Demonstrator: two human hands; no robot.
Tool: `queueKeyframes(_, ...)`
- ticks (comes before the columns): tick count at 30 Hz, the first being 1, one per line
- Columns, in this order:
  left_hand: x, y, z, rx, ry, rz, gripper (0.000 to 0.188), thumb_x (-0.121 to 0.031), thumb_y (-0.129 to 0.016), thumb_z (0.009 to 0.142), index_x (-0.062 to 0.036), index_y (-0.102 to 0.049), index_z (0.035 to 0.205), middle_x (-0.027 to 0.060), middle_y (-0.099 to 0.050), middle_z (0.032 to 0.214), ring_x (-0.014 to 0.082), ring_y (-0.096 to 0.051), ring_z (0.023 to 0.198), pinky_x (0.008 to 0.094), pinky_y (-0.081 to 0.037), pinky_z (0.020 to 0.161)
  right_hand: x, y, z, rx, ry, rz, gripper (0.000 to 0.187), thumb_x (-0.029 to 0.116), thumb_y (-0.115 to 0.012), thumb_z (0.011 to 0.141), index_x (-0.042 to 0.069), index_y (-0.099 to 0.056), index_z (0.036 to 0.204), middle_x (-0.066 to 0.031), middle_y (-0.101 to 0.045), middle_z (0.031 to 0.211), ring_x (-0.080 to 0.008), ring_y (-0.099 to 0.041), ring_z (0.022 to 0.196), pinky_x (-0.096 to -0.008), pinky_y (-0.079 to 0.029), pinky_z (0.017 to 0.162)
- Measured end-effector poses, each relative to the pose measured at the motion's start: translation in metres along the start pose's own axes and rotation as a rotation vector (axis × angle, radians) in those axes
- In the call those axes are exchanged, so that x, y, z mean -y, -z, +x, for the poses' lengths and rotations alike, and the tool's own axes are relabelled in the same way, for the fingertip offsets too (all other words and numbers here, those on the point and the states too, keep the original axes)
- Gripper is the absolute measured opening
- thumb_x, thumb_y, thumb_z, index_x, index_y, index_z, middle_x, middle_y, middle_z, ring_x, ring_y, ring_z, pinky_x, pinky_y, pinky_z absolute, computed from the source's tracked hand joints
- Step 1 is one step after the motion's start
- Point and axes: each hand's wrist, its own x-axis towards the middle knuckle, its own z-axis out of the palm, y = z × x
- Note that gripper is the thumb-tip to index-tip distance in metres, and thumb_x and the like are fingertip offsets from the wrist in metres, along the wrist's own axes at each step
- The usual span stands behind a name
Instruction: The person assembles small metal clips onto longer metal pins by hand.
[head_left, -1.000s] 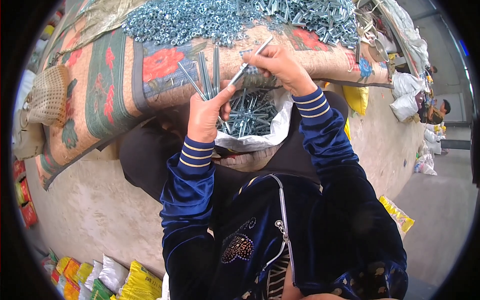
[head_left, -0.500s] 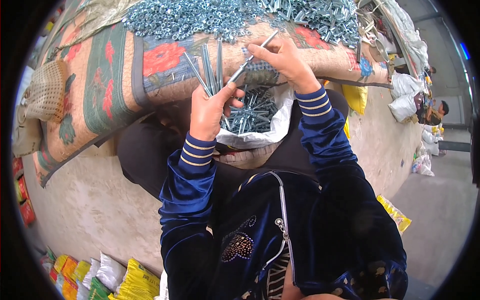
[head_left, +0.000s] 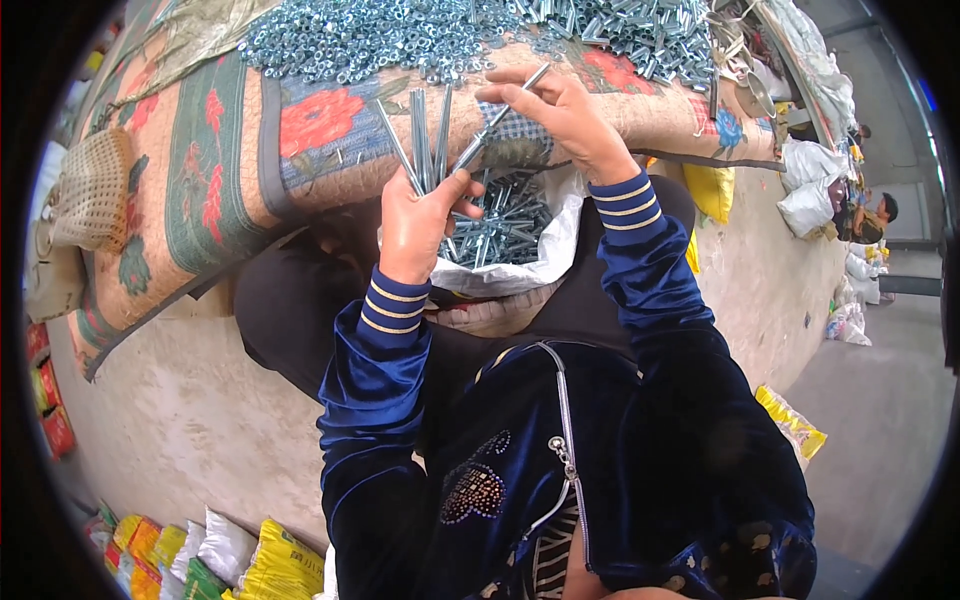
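Note:
My left hand (head_left: 415,225) is closed around several long thin metal rods (head_left: 420,140), which fan upward out of the fist. One more metal rod (head_left: 492,130) slants up to the right from its thumb and forefinger, with a thicker fitting partway along it. The upper part of that slanted rod lies between the fingers of my right hand (head_left: 570,118), with its tip showing beyond them. Below the hands, an open white sack (head_left: 560,245) holds a heap of metal bolts (head_left: 505,225). Part of the heap is hidden by my left hand.
A flowered cloth (head_left: 225,150) covers the raised surface in front. On it lie a pile of metal nuts (head_left: 360,40) and a pile of short metal tubes (head_left: 640,35). A woven basket (head_left: 92,190) is at left, filled bags (head_left: 270,560) at lower left. Another person (head_left: 872,220) sits far right.
The fingers of my right hand have stretched out further to the left along the slanted rod. My left hand keeps its rods, which have tilted slightly.

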Motion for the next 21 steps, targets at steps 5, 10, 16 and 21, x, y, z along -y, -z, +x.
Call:
queueKeyframes(5,0.002,0.001,0.000,-0.014,0.001,0.034,0.015,-0.008,-0.059,0.086,0.0002,-0.055,0.098,0.0099,-0.067,0.076,0.0122,-0.063,0.056,0.0184,-0.035,0.040,0.004,0.020,0.000,0.125,-0.142,-0.335,0.035,0.033,-0.058,0.091,-0.001,-0.067,0.091,-0.0057,-0.066,0.070,-0.0088,-0.057,0.054,-0.0218,-0.044,0.053)
queueKeyframes(10,-0.001,0.002,0.002,-0.029,-0.044,0.073,0.014,-0.008,-0.059,0.086,0.0004,-0.055,0.097,0.0107,-0.067,0.075,0.0132,-0.064,0.057,0.0188,-0.035,0.040,0.002,0.014,-0.003,0.134,0.007,0.233,0.036,0.032,-0.061,0.090,-0.002,-0.065,0.099,-0.0069,-0.067,0.078,-0.0085,-0.061,0.064,-0.0207,-0.047,0.061)
queueKeyframes(16,0.000,0.001,0.002,-0.054,-0.095,0.119,0.014,-0.009,-0.060,0.086,0.0016,-0.057,0.096,0.0109,-0.067,0.075,0.0139,-0.063,0.057,0.0200,-0.039,0.044,-0.013,0.005,-0.010,0.273,-0.022,0.095,0.026,0.021,-0.068,0.085,0.000,-0.065,0.101,-0.0025,-0.066,0.090,-0.0070,-0.059,0.080,-0.0205,-0.046,0.072)
queueKeyframes(21,0.008,0.000,0.003,-0.180,-0.490,0.573,0.013,-0.005,-0.060,0.087,0.0032,-0.059,0.096,0.0100,-0.067,0.076,0.0137,-0.063,0.058,0.0223,-0.046,0.050,-0.012,-0.013,-0.014,0.110,-0.103,0.106,0.026,0.029,-0.068,0.084,0.006,-0.065,0.073,0.0061,-0.054,0.062,-0.0005,-0.041,0.049,-0.0166,-0.029,0.044)
